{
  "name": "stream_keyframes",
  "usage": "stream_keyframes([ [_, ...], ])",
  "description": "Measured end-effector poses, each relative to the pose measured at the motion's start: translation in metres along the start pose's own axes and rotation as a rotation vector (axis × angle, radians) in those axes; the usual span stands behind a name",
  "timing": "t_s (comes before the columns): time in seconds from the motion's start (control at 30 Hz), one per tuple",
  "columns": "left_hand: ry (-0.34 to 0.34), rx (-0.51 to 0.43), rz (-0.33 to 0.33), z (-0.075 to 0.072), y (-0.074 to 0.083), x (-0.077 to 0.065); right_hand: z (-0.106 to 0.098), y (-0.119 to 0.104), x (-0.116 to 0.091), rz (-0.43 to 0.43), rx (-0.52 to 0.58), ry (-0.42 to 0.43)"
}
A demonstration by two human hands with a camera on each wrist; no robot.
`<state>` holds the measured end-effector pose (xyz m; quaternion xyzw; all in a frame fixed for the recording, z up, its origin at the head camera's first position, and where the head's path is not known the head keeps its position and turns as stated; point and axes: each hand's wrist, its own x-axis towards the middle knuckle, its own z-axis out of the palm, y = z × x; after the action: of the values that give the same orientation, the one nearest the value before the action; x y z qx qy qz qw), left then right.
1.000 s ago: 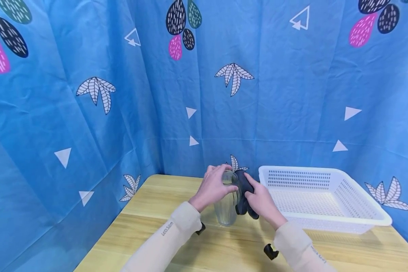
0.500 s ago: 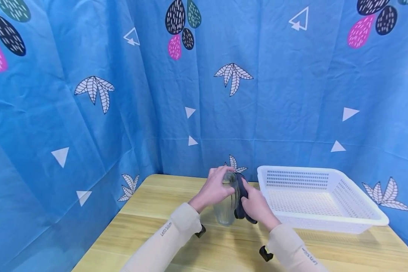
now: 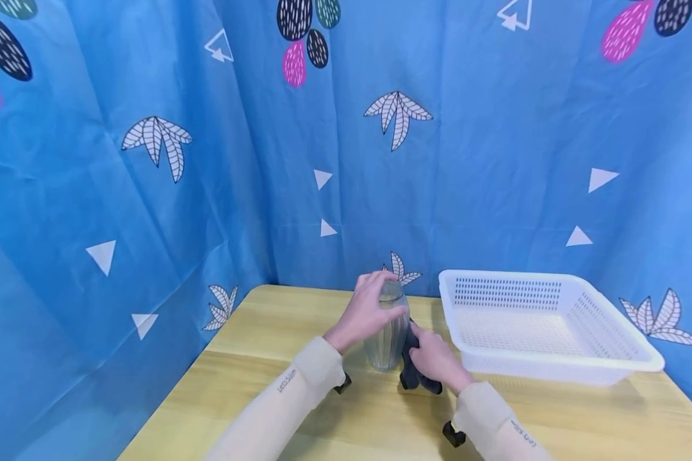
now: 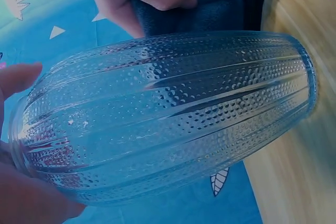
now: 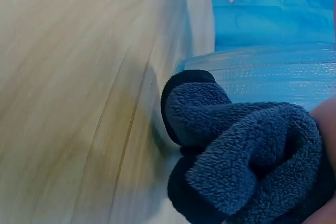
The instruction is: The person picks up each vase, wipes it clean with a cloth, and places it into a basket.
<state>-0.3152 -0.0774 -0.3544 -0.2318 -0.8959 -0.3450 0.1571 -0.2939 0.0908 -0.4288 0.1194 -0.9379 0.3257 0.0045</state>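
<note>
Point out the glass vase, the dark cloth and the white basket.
Glass vase [image 4: 157, 114]: left wrist view, middle of its ribbed side.
Dark cloth [image 5: 231, 163]: right wrist view, its bunched fold.
White basket [image 3: 542, 369]: head view, front wall.

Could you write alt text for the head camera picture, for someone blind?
A person's left hand grips the top of a clear vase at a wooden table, while the right hand holds a dark cloth beside it. A white basket stands to the right, before a patterned blue curtain.
</note>
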Motion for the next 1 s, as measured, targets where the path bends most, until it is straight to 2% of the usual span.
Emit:
stream_keyframes([
  [0.17, -0.001, 0.026, 0.019, -0.004, 0.002, 0.005, -0.014, -0.009, 0.002, 0.004, 0.008, 0.054],
  [0.33, -0.004, 0.033, 0.001, -0.008, 0.003, 0.009, -0.034, -0.019, 0.004, -0.052, 0.036, 0.110],
  [0.5, -0.008, 0.011, -0.031, -0.006, 0.001, 0.006, -0.047, -0.029, 0.001, -0.077, 0.080, 0.165],
  [0.73, -0.022, 0.013, -0.044, -0.011, 0.005, 0.009, -0.065, -0.044, 0.003, -0.177, 0.060, 0.290],
  [0.83, -0.031, -0.001, -0.047, -0.011, 0.005, 0.008, -0.066, -0.046, 0.004, -0.180, 0.038, 0.268],
  [1.0, -0.031, -0.020, -0.061, -0.008, 0.004, 0.007, -0.059, -0.042, 0.006, -0.125, 0.010, 0.155],
])
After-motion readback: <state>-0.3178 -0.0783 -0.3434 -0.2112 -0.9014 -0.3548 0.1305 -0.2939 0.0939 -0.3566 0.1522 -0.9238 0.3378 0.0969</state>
